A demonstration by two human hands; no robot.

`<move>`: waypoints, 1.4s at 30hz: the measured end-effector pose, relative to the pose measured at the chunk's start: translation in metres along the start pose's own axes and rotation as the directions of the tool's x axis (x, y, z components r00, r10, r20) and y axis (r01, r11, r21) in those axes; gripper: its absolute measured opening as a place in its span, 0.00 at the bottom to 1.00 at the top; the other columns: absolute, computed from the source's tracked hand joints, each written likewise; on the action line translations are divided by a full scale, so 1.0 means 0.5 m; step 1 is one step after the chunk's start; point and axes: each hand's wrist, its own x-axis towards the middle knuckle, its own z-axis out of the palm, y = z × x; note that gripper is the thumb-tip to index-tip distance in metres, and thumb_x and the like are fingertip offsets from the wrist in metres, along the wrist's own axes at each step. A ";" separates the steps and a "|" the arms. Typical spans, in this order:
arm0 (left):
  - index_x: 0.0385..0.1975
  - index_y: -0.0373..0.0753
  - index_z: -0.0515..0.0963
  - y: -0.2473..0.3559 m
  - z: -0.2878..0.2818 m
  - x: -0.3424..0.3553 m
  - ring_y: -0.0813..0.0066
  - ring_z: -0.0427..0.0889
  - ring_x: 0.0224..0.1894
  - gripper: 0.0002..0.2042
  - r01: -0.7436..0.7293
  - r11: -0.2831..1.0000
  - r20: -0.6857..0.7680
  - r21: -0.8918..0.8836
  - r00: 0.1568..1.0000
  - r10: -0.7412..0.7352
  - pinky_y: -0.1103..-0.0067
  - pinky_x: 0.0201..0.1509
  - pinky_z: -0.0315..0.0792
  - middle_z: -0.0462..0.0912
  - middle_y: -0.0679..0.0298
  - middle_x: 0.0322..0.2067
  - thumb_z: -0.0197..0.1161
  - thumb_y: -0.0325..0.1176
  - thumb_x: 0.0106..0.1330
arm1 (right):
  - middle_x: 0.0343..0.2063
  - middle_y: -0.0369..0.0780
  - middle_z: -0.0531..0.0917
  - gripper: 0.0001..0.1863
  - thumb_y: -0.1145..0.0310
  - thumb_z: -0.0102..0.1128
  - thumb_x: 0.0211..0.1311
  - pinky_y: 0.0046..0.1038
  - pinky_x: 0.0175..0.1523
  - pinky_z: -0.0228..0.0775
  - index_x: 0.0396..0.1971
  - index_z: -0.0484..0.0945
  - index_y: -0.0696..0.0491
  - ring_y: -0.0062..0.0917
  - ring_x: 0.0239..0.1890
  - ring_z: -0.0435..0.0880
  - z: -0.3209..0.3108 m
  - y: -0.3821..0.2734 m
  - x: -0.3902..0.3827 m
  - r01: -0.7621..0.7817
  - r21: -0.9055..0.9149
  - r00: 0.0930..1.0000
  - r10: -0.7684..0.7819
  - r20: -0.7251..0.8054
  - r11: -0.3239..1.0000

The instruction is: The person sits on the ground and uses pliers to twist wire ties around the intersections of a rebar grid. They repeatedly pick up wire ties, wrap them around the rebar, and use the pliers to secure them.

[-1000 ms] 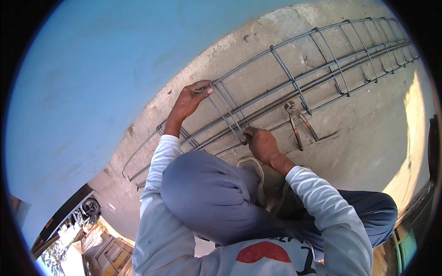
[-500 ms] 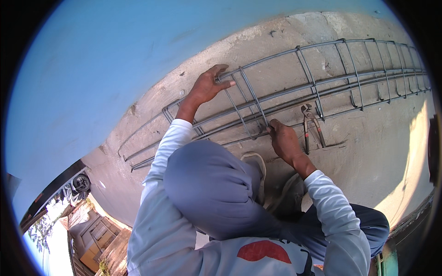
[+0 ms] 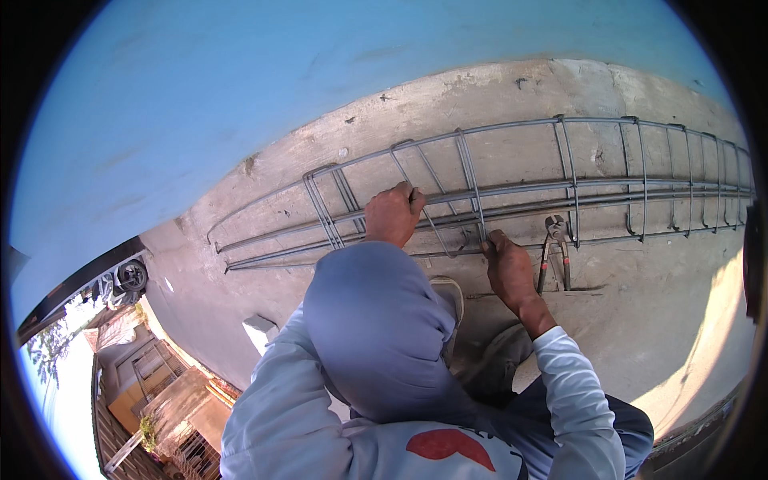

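A long rebar cage (image 3: pixel 512 191) of steel bars and rectangular stirrups lies in front of me along the foot of a wall. My left hand (image 3: pixel 394 214) is closed at the cage's middle bars, beside a slanted stirrup (image 3: pixel 433 226); its fingertips are partly hidden. Close to the lower bar, my right hand (image 3: pixel 510 268) pinches the bottom end of a pair of stirrups (image 3: pixel 469 172). Just right of that hand, cutting pliers (image 3: pixel 566 264) with red-and-dark handles rest on the concrete, jaws against the cage.
The blue wall (image 3: pixel 240 104) rises behind the cage. My bent knee (image 3: pixel 368 320) and shoe are close below the bars. More stirrups (image 3: pixel 324 210) sit bunched toward the left end. A white box-like thing (image 3: pixel 260 330) is by my left arm. A motorcycle wheel (image 3: pixel 132 275) shows far left.
My left hand has come down from the cage's upper bar to its middle bars and closed. My right hand stays at the stirrups' lower end. The view has shifted, so the cage appears lower.
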 end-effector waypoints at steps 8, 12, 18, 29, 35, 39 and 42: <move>0.22 0.35 0.81 -0.007 -0.023 0.005 0.55 0.83 0.25 0.20 0.157 0.981 0.068 0.116 0.984 -0.166 0.62 0.33 0.75 0.82 0.52 0.19 0.68 0.48 0.64 | 0.30 0.56 0.81 0.07 0.67 0.58 0.72 0.48 0.39 0.70 0.38 0.75 0.56 0.59 0.37 0.78 0.011 0.000 -0.006 0.038 0.023 0.999 -0.037 -0.033 0.999; 0.29 0.40 0.83 0.035 -0.081 0.047 0.64 0.81 0.26 0.13 0.165 0.981 0.177 0.098 0.967 -0.180 0.66 0.31 0.74 0.81 0.61 0.20 0.73 0.43 0.62 | 0.33 0.55 0.84 0.08 0.65 0.58 0.71 0.50 0.43 0.72 0.42 0.78 0.53 0.56 0.40 0.81 0.011 -0.007 -0.002 -0.017 0.063 1.000 0.016 0.024 0.998; 0.32 0.40 0.82 0.049 -0.047 0.026 0.62 0.79 0.32 0.14 -0.279 0.955 -0.084 -0.095 0.959 0.272 0.64 0.36 0.74 0.77 0.63 0.20 0.72 0.45 0.64 | 0.31 0.54 0.85 0.10 0.62 0.59 0.71 0.51 0.45 0.73 0.44 0.80 0.52 0.55 0.39 0.83 0.013 -0.019 -0.003 -0.090 0.050 0.993 0.085 0.084 0.995; 0.27 0.33 0.80 -0.022 0.068 -0.159 0.58 0.76 0.21 0.25 0.262 0.956 0.307 -0.132 0.928 -0.212 0.63 0.30 0.69 0.79 0.49 0.20 0.65 0.54 0.69 | 0.25 0.54 0.81 0.08 0.64 0.58 0.72 0.48 0.37 0.71 0.38 0.77 0.54 0.57 0.33 0.80 0.024 -0.018 -0.003 -0.010 0.065 1.000 0.009 0.015 0.998; 0.29 0.35 0.82 -0.010 -0.033 -0.167 0.57 0.79 0.27 0.22 0.491 0.867 0.368 0.085 0.793 -0.485 0.62 0.36 0.72 0.81 0.51 0.25 0.66 0.52 0.69 | 0.24 0.54 0.81 0.08 0.64 0.57 0.72 0.49 0.36 0.70 0.38 0.77 0.53 0.57 0.33 0.80 0.030 -0.025 -0.004 -0.003 0.032 1.000 0.003 0.007 0.999; 0.32 0.36 0.83 -0.026 -0.082 -0.129 0.57 0.81 0.31 0.20 0.541 0.803 0.345 0.251 0.725 -0.596 0.62 0.41 0.75 0.84 0.54 0.28 0.66 0.52 0.69 | 0.26 0.53 0.82 0.07 0.65 0.57 0.72 0.50 0.37 0.71 0.40 0.77 0.52 0.57 0.34 0.80 0.039 -0.025 -0.009 -0.022 0.019 1.000 0.023 -0.014 1.000; 0.34 0.38 0.84 -0.012 -0.119 -0.061 0.57 0.83 0.34 0.19 0.511 0.817 0.252 0.267 0.781 -0.571 0.61 0.45 0.77 0.86 0.55 0.31 0.67 0.51 0.68 | 0.28 0.53 0.84 0.09 0.62 0.55 0.73 0.51 0.41 0.73 0.44 0.78 0.51 0.55 0.35 0.83 0.038 -0.023 -0.009 -0.035 -0.010 0.999 0.035 0.008 0.999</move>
